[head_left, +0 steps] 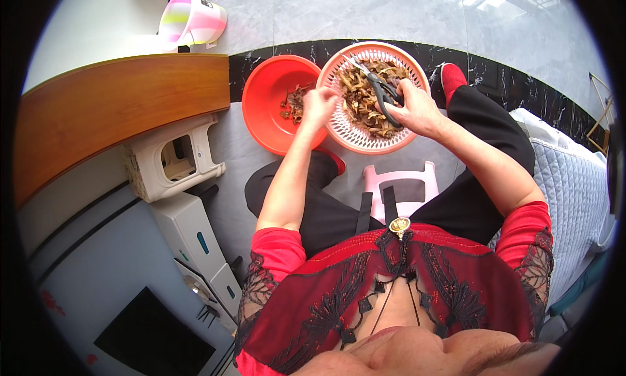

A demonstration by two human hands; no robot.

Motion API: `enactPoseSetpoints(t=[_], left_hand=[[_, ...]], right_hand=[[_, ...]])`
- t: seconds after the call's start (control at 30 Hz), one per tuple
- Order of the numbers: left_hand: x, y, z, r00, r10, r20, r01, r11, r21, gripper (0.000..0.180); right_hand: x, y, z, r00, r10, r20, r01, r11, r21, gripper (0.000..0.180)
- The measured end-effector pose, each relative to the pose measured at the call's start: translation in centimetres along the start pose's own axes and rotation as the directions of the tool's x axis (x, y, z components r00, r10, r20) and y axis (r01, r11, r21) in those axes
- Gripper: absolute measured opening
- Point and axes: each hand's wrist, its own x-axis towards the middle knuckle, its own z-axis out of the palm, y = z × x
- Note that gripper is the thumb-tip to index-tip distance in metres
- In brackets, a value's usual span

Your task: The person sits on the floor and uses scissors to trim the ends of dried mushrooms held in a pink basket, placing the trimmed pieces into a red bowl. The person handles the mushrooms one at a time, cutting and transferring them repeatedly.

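Note:
My right hand (417, 110) grips a pair of scissors (380, 88) by its black handles, above a pink slotted basket (345, 130). The blades point up and to the left, over a heap of brown, mushroom-like strips (356, 89) in that basket. Close to the basket's left rim, my left hand (319, 106) is closed with its fingertips pinched together; whatever they hold is too small to make out. Just left of it stands a red basin (262, 109), with a small pile of dark brown scraps (295, 105) on its bottom.
A pink stool (399, 175) is between my legs. To the left are a wooden board (130, 109), a cream stool (176, 158) and a white cabinet (189, 229). At the back left stands a multicoloured bucket (195, 19). A pale blue quilted cover (564, 187) lies on the right.

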Motion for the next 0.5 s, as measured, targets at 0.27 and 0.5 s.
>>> enactPoseSetpoints(t=[0.27,0.5], left_hand=[[-1.3,0.5,4.5,0.967,0.083,0.24,-0.212,0.785,0.582,0.014],[-1.0,-1.1,6.8,0.946,0.125,0.301,-0.318,0.555,0.769,0.018]], right_hand=[[0.3,0.8,0.3,0.999,-0.025,-0.033,0.024,0.999,-0.027,0.066],[0.2,1.0,0.1,0.998,-0.067,-0.001,0.067,0.997,0.028,0.059]])
